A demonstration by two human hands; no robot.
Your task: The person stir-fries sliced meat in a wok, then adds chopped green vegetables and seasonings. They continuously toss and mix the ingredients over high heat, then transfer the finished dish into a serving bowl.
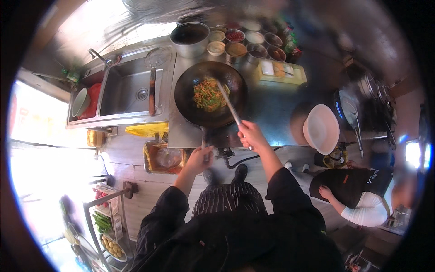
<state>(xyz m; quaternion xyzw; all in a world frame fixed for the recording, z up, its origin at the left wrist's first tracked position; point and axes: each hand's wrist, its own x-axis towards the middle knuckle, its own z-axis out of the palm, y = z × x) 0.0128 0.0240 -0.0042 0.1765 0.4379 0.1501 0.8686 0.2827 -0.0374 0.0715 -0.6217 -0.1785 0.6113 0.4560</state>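
Note:
A dark wok (186,84) sits on the steel counter before me, its handle toward my body. My left hand (200,160) is closed round that handle at the counter's front edge. Shredded green and orange food (209,96) lies in the middle of the wok. From the right, my right hand (253,137) grips a long-handled metal cooking utensil (231,107), which slants forward and left into the wok. Its far end reaches the food, and I cannot make out whether it is a ladle or a spatula.
Left stands a steel sink (124,86) with a wire strainer (152,86) across it. Behind the wok are a large pot (190,38) and several seasoning tubs (235,49). A pale bowl (321,129) sits right, near a co-worker (351,190). A vegetable rack (104,217) stands lower left.

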